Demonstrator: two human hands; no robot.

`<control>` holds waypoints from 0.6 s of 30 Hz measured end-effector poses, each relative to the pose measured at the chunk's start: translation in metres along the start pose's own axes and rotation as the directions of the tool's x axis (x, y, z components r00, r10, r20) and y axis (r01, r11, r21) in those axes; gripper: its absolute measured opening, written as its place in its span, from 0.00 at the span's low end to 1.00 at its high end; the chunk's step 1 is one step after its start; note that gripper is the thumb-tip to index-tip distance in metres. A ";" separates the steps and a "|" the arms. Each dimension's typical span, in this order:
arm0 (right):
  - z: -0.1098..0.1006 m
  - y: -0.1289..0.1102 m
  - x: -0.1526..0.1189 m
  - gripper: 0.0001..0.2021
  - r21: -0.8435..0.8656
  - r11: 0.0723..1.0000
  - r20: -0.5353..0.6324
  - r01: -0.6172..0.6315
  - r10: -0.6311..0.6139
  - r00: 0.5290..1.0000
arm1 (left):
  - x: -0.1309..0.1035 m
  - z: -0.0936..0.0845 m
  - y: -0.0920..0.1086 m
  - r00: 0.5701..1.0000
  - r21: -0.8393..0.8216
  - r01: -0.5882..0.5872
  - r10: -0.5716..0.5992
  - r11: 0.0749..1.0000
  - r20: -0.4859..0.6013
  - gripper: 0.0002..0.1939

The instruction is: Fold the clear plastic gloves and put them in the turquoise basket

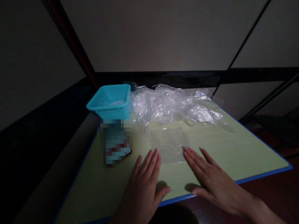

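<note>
A clear plastic bag (171, 144) lies spread on the table in front of me. My left hand (146, 180) is palm down with its fingers stretched out, the fingertips at the bag's near left edge. On the other side, my right hand (207, 174) also lies flat, fingertips touching the bag's right edge and thumb held apart. Neither hand grips anything. Behind the flat bag is a heap of crumpled clear plastic bags (168, 104).
A turquoise plastic basket (112, 113) stands at the back left, with something pale inside. Nearer me lies a phone (116, 144), its screen blurred out. The light wood-patterned table (233, 152) has a blue edge. Cabinet panels (154, 37) rise behind it.
</note>
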State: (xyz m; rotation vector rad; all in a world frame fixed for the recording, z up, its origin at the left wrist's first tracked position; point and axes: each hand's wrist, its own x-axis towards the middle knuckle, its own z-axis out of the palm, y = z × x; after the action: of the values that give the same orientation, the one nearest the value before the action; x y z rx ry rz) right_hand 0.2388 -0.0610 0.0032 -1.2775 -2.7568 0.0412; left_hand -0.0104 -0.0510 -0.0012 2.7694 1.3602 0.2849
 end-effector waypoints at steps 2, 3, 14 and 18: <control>-0.001 -0.001 0.000 0.41 0.008 1.000 0.004 0.001 -0.001 1.000 | 0.000 0.001 -0.001 1.000 -0.010 -0.006 0.006 1.000 -0.009 0.36; -0.001 -0.001 0.000 0.41 0.021 1.000 0.002 0.002 -0.002 1.000 | -0.001 0.002 -0.002 1.000 -0.016 -0.008 0.008 1.000 -0.020 0.36; -0.011 0.018 -0.008 0.15 0.223 0.973 -0.279 -0.066 0.129 0.952 | -0.004 0.007 -0.011 0.986 -0.172 0.001 -0.029 0.985 -0.162 0.32; -0.020 0.020 0.001 0.16 -0.070 0.989 -0.272 0.132 -0.146 0.951 | -0.003 0.008 -0.012 0.988 -0.174 -0.011 -0.016 0.985 -0.155 0.31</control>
State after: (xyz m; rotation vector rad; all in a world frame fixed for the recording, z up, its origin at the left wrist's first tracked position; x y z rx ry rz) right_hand 0.2551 -0.0478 0.0219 -1.0076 -2.6096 -0.2047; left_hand -0.0198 -0.0459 -0.0109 2.6488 1.2989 0.6017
